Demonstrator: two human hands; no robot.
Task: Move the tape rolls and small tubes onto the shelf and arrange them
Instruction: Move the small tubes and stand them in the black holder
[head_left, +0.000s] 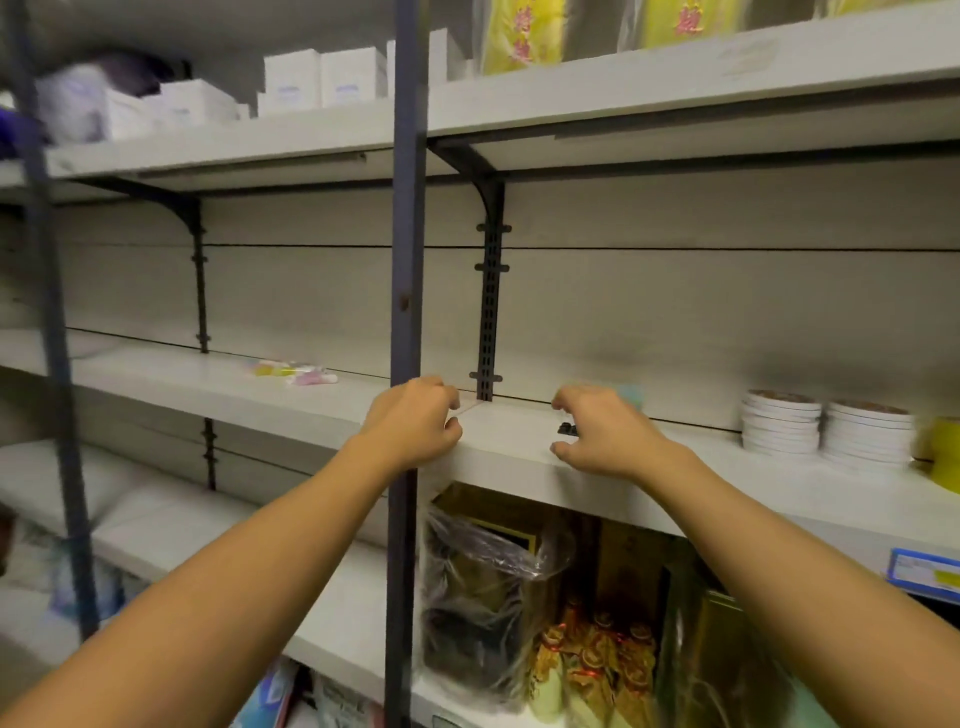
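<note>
- Shelf (519, 457): pale grey board, middle tier of a wall rack, with a dark upright post (408, 260) crossing in front of it.
- Tape rolls (826, 428): two short stacks of flat white rolls with brownish cores showing on top, standing side by side on the shelf at the right, near the back wall.
- Yellow roll (945, 454): larger, bright yellow, just right of the white stacks, cut off by the frame edge.
- Small tubes (293, 371): a loose cluster of pale yellow, pink and white pieces lying on the shelf left of the post; blurred, details unclear.
- Left hand (415, 426): over the shelf's front edge beside the post, fingers curled, nothing visible in its grasp.
- Right hand (597, 436): over the shelf right of the post, fingers curled loosely, holding nothing visible.
- Small dark object (567, 429): on the shelf just beside the right hand's fingertips; too small to identify.
- Lower shelf: plastic-wrapped box (483, 587).
</note>
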